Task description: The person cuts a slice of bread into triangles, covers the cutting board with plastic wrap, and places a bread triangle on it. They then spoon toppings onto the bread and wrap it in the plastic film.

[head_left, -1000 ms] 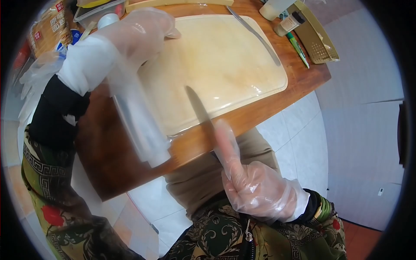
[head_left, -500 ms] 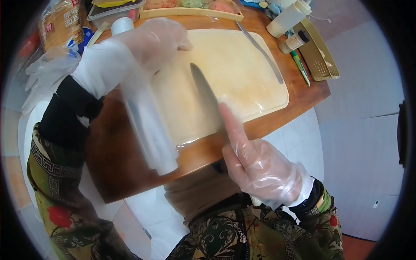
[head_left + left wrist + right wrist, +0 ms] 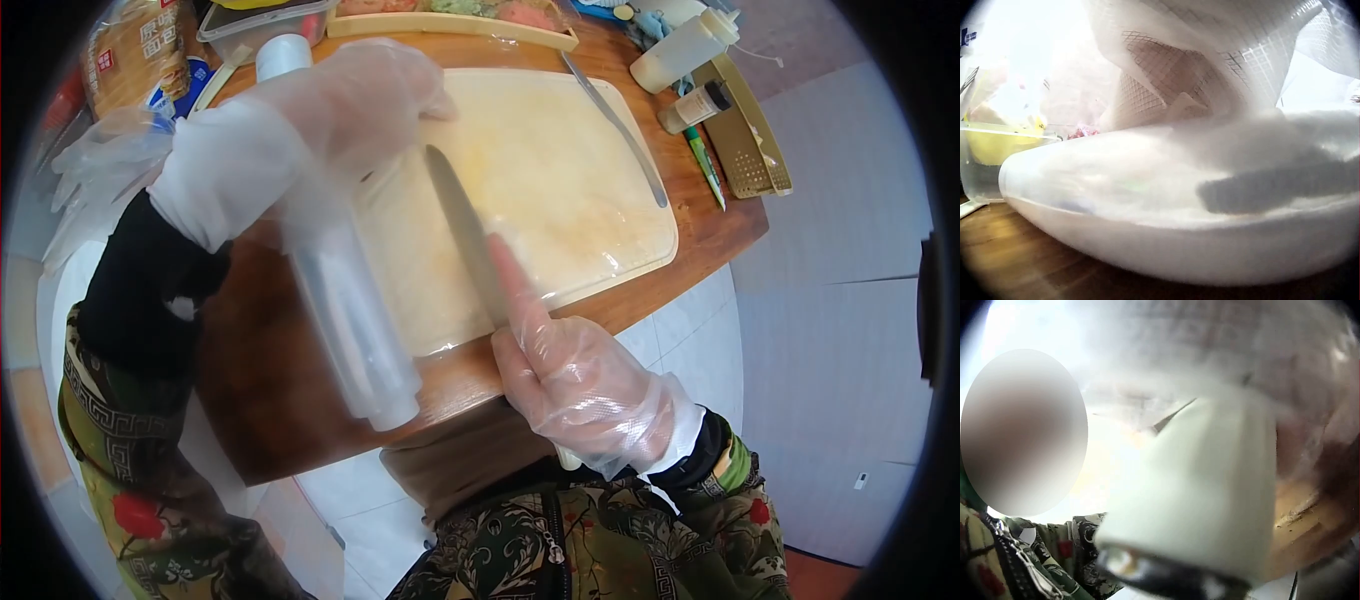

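Note:
My right hand (image 3: 600, 390), in a clear plastic glove, grips a knife (image 3: 462, 220) with the index finger stretched along its blade. The blade lies over the left part of a cream cutting board (image 3: 560, 160), tip pointing away from me. In the right wrist view the knife's pale handle (image 3: 1204, 487) looms large. My gloved left hand (image 3: 365, 100) is at the board's far left side, its fingers loosely bent over the edge. Under that wrist lies a roll of clear plastic film (image 3: 350, 310), which fills the left wrist view below the glove (image 3: 1179, 69).
A second knife (image 3: 615, 125) lies along the board's right side. Behind are a wooden tray (image 3: 460, 30) of colourful food, a plastic box (image 3: 265, 30) and bagged bread (image 3: 140, 60). To the right stand a squeeze bottle (image 3: 680, 55), a spice jar (image 3: 693, 108), a green pen (image 3: 706, 168) and a basket (image 3: 745, 140).
My right hand has moved the knife forward, so more of its blade lies over the board. The left hand stays by the board's far left side. The head view has tilted up slightly.

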Motion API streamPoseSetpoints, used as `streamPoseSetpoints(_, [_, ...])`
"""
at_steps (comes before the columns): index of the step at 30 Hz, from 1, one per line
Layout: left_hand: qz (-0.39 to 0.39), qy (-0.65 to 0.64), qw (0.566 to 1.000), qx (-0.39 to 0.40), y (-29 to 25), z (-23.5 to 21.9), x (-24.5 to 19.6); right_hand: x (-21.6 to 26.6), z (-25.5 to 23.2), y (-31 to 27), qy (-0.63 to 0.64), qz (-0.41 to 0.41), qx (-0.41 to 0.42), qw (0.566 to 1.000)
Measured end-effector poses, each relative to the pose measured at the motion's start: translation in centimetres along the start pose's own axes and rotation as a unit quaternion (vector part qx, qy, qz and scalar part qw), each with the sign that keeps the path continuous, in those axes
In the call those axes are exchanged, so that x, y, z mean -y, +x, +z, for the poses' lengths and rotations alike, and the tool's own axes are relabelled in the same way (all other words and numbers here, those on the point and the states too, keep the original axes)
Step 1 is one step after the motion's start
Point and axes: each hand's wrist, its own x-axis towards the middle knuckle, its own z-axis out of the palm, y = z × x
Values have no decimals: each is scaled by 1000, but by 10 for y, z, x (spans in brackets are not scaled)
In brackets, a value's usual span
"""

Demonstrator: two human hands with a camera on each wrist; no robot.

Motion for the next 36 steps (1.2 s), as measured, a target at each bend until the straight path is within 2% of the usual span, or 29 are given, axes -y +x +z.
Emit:
streamPoseSetpoints(2, [-56, -56, 997, -19, 0, -4, -7, 0, 1, 0, -26, -11, -3, 1000])
streamPoseSetpoints(3, [-56, -57, 997, -18, -4, -9, -10, 1, 2, 0, -40, -17, -4, 999])
streamPoseSetpoints(5, [48, 20, 998, -36, -15, -20, -14, 1, 3, 1, -67, -29, -7, 997])
streamPoseSetpoints(6, [48, 20, 998, -36, -14, -18, -12, 1, 3, 1, -80, -35, -9, 996])
streamPoseSetpoints(12, [-14, 14, 1000, -19, 1, 8, 5, 4, 3, 1, -120, -39, -16, 992])
streamPoseSetpoints(14, [-123, -106, 987, 19, 7, 5, -1, 4, 8, 0, -118, -40, -88, 988])
streamPoseSetpoints(15, [-122, -106, 987, 19, 9, -1, -5, 6, 6, 0, -118, -40, -88, 988])
streamPoseSetpoints(17, [-75, -61, 994, 55, 10, -16, -9, 11, 0, 0, 36, 18, -49, 998])
streamPoseSetpoints(18, [-75, -60, 994, 55, 9, -16, -10, 9, 3, -1, 35, 17, -50, 998])
streamPoseSetpoints(20, [-55, -48, 996, 49, 8, -16, -9, 4, 9, -3, 224, 76, -13, 972])
streamPoseSetpoints(21, [-55, -47, 996, 49, 7, -12, -7, 5, 8, -2, 224, 76, -14, 971])
streamPoseSetpoints(23, [-98, -55, 993, 27, 4, -5, -6, 8, 6, 3, 46, 12, -85, 995])
streamPoseSetpoints(27, [-99, -34, 994, 40, 6, -5, -6, 10, 8, 4, 67, 29, -92, 993])
streamPoseSetpoints(30, [-103, -44, 993, 34, 7, -6, -7, 12, 5, 6, 28, 51, -36, 998])
streamPoseSetpoints(33, [-84, -17, 995, 59, 8, -6, -6, 15, 2, 6, 3, 66, 1, 998])
streamPoseSetpoints(35, [-78, -42, 996, 24, 6, 1, 1, 19, -3, 3, -116, -14, -3, 993])
streamPoseSetpoints(36, [-78, -42, 996, 24, 5, 4, 6, 19, -5, 1, -116, -14, -3, 993])
